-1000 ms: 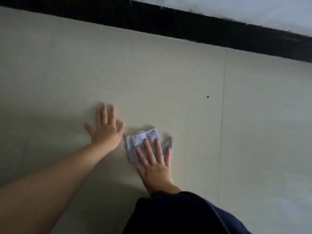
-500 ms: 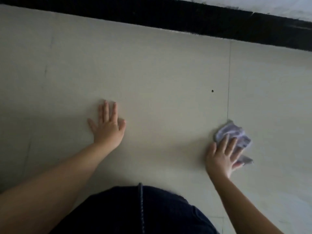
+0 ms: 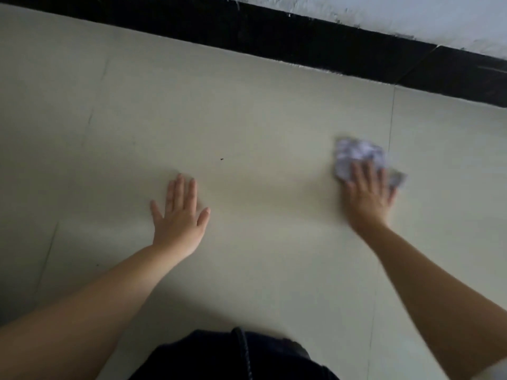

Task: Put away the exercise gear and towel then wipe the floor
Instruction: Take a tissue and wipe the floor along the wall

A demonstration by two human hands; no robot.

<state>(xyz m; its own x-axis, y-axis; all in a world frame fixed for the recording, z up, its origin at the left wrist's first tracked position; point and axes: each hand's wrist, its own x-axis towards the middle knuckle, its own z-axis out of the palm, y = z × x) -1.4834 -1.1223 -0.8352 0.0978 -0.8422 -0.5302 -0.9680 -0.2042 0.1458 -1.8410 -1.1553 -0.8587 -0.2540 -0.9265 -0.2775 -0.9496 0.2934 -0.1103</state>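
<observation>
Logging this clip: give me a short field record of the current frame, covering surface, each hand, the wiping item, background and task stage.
surface: pale tiled floor with thin grout lines
left hand: flat on the floor, fingers straight, touching nothing else
right hand: fingers spread, pressing a crumpled white cloth onto the floor; motion-blurred
cloth position: beside a grout line, well right of the left hand
small dark speck: on the floor between the hands
background: black baseboard below a white wall
task stage: wiping the floor; no exercise gear in view

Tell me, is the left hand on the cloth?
No, the left hand lies flat on bare floor; the right hand presses the cloth.
</observation>
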